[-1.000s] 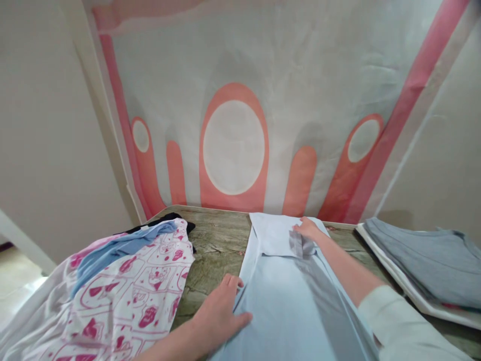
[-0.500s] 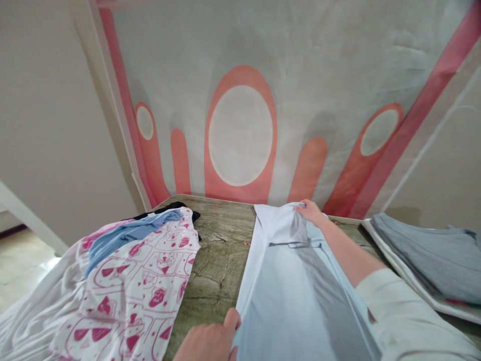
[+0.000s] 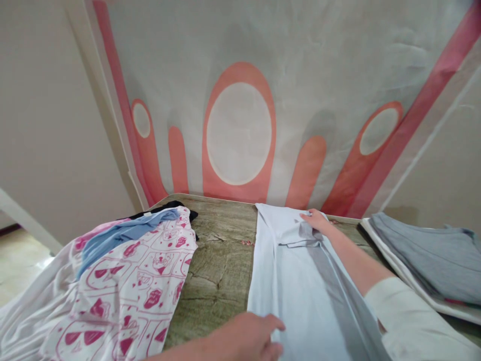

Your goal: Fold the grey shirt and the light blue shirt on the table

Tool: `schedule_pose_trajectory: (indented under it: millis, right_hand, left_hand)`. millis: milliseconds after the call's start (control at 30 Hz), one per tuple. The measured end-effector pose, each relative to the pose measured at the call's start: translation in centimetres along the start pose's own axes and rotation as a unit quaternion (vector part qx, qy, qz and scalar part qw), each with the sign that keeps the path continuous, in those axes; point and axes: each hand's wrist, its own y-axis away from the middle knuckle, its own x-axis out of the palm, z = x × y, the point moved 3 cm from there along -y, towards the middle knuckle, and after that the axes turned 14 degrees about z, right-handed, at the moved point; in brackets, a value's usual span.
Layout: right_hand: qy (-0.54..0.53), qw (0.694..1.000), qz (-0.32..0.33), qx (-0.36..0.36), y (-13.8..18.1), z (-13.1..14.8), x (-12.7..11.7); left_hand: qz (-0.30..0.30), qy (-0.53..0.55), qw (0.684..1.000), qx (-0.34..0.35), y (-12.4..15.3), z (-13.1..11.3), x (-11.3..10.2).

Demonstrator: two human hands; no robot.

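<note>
A pale blue shirt [image 3: 293, 281] lies lengthwise on the wood-grain table [image 3: 218, 255], its left side folded inward so it forms a narrow strip. My right hand [image 3: 315, 220] rests flat on the folded far end of the shirt, fingers stretched out. Close to me, my left hand [image 3: 251, 338] lies on the shirt's near left edge with its fingers curled down onto the cloth; whether it pinches the fabric is unclear.
A heap of clothes [image 3: 112, 281] covers the table's left side: a white garment with pink prints, a blue one and a black one. At the right, a folded grey garment [image 3: 428, 255] lies on a white board. A white and coral banner [image 3: 240, 130] hangs behind.
The shirt's left edge has been drawn rightward, so the strip is narrower. My left hand moved right onto the shirt's near end. My right hand went from gripping the far end to lying flat on it.
</note>
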Motion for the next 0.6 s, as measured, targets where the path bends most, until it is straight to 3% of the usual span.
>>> schedule_pose_trajectory:
  millis: [67,167,267,433,600]
  right_hand:
    - [-0.017,1.0,0.016,-0.019,0.6,-0.1,0.1]
    - [-0.026,0.997,0.031,-0.065,1.7,0.3,0.1]
    - [-0.01,0.993,0.02,-0.12,2.2,1.0,-0.3]
    - [-0.001,0.994,-0.005,-0.113,1.6,0.6,-1.6]
    - [0.046,0.997,0.023,-0.057,2.0,-1.3,-1.0]
  left_hand:
    - [-0.091,-0.066,0.993,0.02,-1.0,0.8,-3.4]
    - [-0.154,-0.153,0.976,0.027,-4.0,3.4,-7.5]
    - [-0.203,-0.213,0.955,0.03,-7.7,6.1,-10.1]
    - [-0.201,-0.23,0.952,0.018,-11.7,7.9,-10.8]
    - [-0.19,-0.216,0.958,0.004,-12.1,8.0,-9.3]
